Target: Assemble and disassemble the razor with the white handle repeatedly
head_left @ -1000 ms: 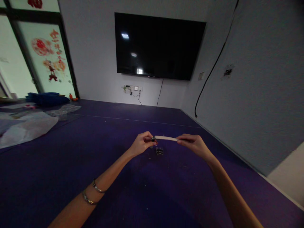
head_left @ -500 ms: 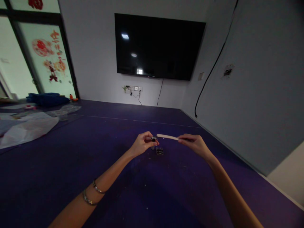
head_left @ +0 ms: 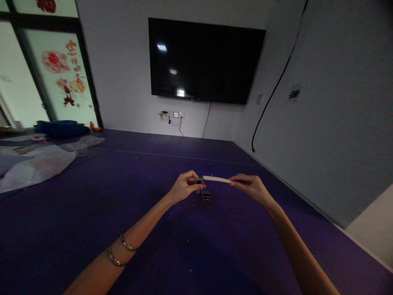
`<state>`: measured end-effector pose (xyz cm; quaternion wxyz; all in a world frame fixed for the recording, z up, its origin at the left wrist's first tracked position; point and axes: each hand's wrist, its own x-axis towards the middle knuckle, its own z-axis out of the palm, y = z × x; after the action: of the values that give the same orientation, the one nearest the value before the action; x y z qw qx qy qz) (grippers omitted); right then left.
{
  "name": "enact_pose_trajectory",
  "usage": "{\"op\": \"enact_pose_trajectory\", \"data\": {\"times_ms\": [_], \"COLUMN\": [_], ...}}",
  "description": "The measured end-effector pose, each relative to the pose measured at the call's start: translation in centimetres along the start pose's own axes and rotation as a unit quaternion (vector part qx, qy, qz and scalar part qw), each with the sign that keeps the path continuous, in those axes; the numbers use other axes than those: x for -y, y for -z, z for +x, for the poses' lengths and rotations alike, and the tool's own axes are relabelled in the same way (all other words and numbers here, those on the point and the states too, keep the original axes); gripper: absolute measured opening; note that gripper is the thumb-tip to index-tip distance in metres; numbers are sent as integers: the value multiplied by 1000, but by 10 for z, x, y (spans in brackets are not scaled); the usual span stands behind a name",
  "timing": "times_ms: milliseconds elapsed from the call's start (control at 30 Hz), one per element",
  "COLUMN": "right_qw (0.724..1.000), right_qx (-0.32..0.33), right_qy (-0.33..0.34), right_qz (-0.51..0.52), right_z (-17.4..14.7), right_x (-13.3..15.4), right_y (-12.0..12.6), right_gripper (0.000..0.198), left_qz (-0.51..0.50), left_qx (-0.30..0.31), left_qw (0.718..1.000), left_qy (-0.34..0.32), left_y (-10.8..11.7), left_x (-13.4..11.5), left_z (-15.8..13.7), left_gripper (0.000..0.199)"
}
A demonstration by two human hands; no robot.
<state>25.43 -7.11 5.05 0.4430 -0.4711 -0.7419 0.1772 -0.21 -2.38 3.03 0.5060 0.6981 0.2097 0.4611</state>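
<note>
My left hand (head_left: 183,187) is closed in a pinch around a small dark and silvery piece (head_left: 199,180), too small to name. My right hand (head_left: 250,186) grips the right end of a pale, slender, slightly bent stick (head_left: 215,179) with a rounded tip. The stick lies almost level between both hands. Its left tip meets the small piece at my left fingertips, or nearly so; I cannot tell if they are joined. Just below the hands, a small clear case (head_left: 206,196) with dark contents sits on the purple floor (head_left: 190,237). A greyish bit shows under my left fingers.
Crumpled clear plastic sheeting (head_left: 39,166) is spread at the left, with a dark blue bundle (head_left: 63,128) and a small orange bottle (head_left: 92,125) behind it. A black cable (head_left: 274,91) hangs down the right wall. A television (head_left: 205,61) is mounted ahead, above wall sockets (head_left: 176,114).
The stick's left tip has dropped slightly and now lines up with the small piece, where a gap showed before. My left hand has stayed almost still.
</note>
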Motion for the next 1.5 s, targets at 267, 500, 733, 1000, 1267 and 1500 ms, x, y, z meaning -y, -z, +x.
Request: {"op": "enact_pose_trajectory", "data": {"times_ms": [267,500,733,1000,1267,1500], "right_qw": [1000,1000,999,998,997,997], "right_qx": [-11,-14,4,-7,-21,7], "right_qy": [-7,-1,10,20,14,18], "right_qz": [-5,-7,-33,-61,-72,-74], "right_z": [0,0,-1,-2,-1,-1], "right_x": [3,12,18,24,21,24], "right_y": [0,-2,-2,-3,-3,-1], "right_gripper": [27,24,24,24,24,25], "left_qz": [9,9,60,80,82,94], "left_qx": [0,1,-11,-14,-5,-2], "left_qw": [1000,1000,998,996,996,996], "left_qy": [-4,8,18,24,16,12], "left_y": [1,1,2,3,3,2], "left_x": [3,6,10,16,20,15], "left_z": [0,1,1,1,1,0], "left_gripper": [22,22,19,21,20,20]}}
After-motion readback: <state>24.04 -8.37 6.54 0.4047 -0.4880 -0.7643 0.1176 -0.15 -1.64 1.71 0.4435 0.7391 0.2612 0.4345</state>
